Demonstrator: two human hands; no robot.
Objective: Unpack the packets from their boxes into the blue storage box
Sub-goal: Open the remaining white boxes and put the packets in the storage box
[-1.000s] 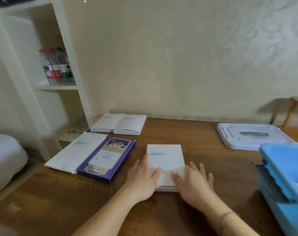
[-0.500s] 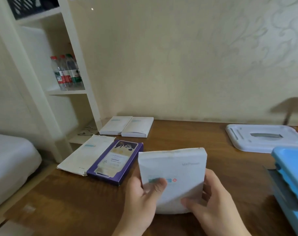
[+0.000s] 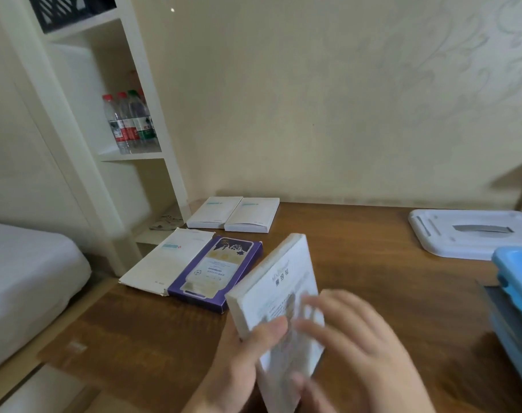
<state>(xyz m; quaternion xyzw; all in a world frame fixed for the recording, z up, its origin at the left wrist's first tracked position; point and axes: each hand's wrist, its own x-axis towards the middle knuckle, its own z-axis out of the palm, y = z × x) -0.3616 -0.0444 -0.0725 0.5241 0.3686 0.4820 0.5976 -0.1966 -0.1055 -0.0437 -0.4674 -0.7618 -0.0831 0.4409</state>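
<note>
A flat white box [image 3: 279, 281] with printed text is lifted off the wooden table [image 3: 358, 263] and turned, its printed face toward me. My left hand [image 3: 241, 362] grips its lower left edge, thumb across the face. My right hand [image 3: 358, 344] is blurred in front of the box's right side, fingers spread over it. The blue storage box [image 3: 515, 296] stands at the right edge, only partly in view. Its white lid [image 3: 474, 236] lies behind it on the table.
Two white boxes [image 3: 235, 214] lie side by side at the back of the table. Nearer lie a long white box [image 3: 164, 263] and a purple box [image 3: 216, 271]. A white shelf unit [image 3: 128, 162] with water bottles [image 3: 130, 122] stands at the left, a bed [image 3: 24, 278] beyond it.
The white box went from flat on the table under both hands to lifted and rotated, its other printed face now showing. The right hand has moved onto the box's front.
</note>
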